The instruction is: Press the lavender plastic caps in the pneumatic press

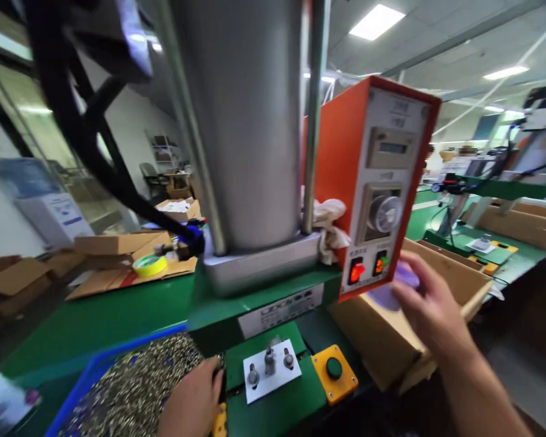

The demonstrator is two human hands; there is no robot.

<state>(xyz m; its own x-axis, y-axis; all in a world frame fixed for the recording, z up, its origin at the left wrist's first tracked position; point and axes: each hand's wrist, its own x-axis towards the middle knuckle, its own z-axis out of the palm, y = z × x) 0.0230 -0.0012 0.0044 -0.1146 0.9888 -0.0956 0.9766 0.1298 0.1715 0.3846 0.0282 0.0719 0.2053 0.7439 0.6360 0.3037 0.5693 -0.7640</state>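
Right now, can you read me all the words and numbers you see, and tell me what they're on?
"LZX": on the white label of the green machine; the rest is too blurred.
Orange control box: writing on its front, too blurred to read.
Its little display and dial: no numbers I can make out.
Water dispenser: a label, too small and blurred.

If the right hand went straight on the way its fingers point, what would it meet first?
Probably the orange control box, though depth is unclear: the right hand, with its purple item, might pass behind or beneath it.
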